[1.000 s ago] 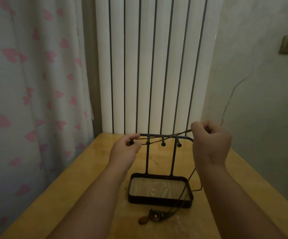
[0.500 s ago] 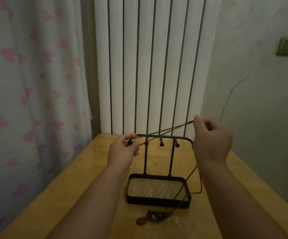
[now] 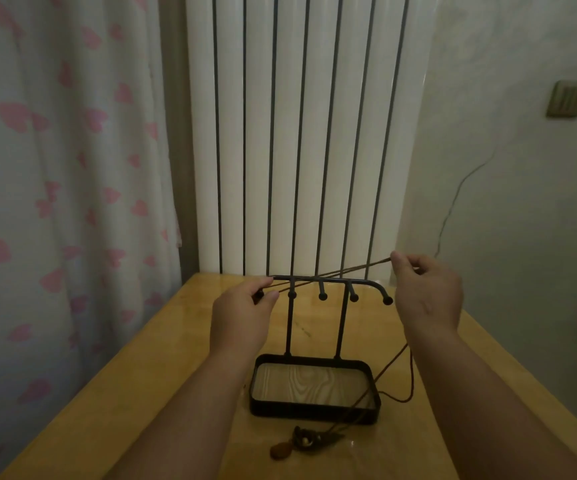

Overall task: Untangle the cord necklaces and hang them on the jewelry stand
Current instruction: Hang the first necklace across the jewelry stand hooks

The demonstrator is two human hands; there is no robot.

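1. Wooden surface, radiator behind.
2. Cord runs taut from left hand up to right hand, both pinching it, crossing the stand bar between them.
3. Pendants lie below, nearer.

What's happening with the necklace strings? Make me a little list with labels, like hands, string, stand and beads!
left hand: pinches the cord by the left end of the stand's top bar
right hand: pinches the cord higher up, past the bar's right end
cord: pulled taut between both hands
jewelry stand: upright on the table, nothing hanging on its visible hooks
pendants: lie on the table in front of the stand
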